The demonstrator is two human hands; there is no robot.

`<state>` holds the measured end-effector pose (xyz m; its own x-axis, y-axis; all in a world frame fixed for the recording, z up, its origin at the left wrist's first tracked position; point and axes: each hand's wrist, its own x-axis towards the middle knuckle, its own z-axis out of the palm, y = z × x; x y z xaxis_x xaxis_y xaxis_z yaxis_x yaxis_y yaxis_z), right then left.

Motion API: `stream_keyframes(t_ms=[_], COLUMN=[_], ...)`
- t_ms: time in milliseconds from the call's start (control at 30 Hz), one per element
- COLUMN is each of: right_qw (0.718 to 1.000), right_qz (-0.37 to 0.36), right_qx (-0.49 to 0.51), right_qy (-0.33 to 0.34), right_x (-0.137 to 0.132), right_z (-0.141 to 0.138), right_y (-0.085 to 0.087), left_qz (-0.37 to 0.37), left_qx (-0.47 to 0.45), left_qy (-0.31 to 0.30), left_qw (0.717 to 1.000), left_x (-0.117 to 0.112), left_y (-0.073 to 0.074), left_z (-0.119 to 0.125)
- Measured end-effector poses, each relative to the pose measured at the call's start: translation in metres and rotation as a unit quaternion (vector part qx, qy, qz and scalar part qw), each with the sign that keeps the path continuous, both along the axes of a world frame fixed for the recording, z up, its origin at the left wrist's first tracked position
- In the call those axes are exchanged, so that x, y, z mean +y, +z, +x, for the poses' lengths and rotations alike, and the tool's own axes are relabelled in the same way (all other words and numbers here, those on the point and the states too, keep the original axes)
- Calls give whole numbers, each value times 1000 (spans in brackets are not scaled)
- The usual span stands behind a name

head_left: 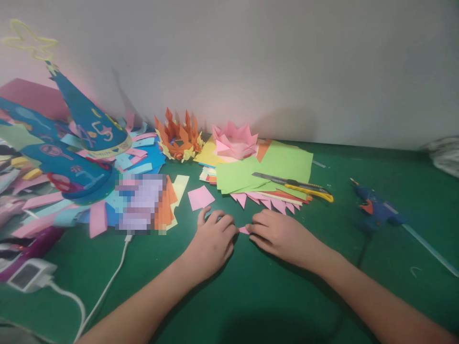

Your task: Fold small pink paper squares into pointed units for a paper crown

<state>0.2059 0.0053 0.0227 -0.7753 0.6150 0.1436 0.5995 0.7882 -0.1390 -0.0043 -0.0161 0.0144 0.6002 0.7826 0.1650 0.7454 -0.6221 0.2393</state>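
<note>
Between my two hands is a small piece of pink paper (244,230), mostly covered by my fingers. My left hand (217,239) pinches its left end, and my right hand (276,234) presses on its right end, both low against the green table (201,310). Just beyond my left hand lies a flat pink paper square (201,198). Past my right hand, several pink folded points (263,198) stick out from under green paper sheets (283,162). A yellow-handled utility knife (294,185) rests on those sheets, its blade pointing left.
A pink folded-paper crown (234,139) and an orange-yellow one (179,136) stand by the wall. On the left are blue decorated cone hats (89,114), paper strips, orange paper pieces (167,205) and a white cable (111,282). A blue glue gun (380,208) lies right.
</note>
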Motion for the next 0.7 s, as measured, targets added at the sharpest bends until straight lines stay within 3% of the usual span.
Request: stream_keyframes(t_ms=[267, 433, 700], right_qw=[998, 996, 995], right_qz=[-2, -10, -33], right_qx=[67, 88, 96], right_qy=[3, 14, 13], right_x=[10, 10, 10], right_z=[4, 2, 4], right_y=[-17, -18, -20], left_qz=[-26, -34, -24], left_qx=[-52, -62, -62], left_qy=[-48, -55, -68], left_qw=[997, 996, 995], left_x=[5, 6, 10], left_y=[1, 5, -5], left_z=[-6, -9, -8])
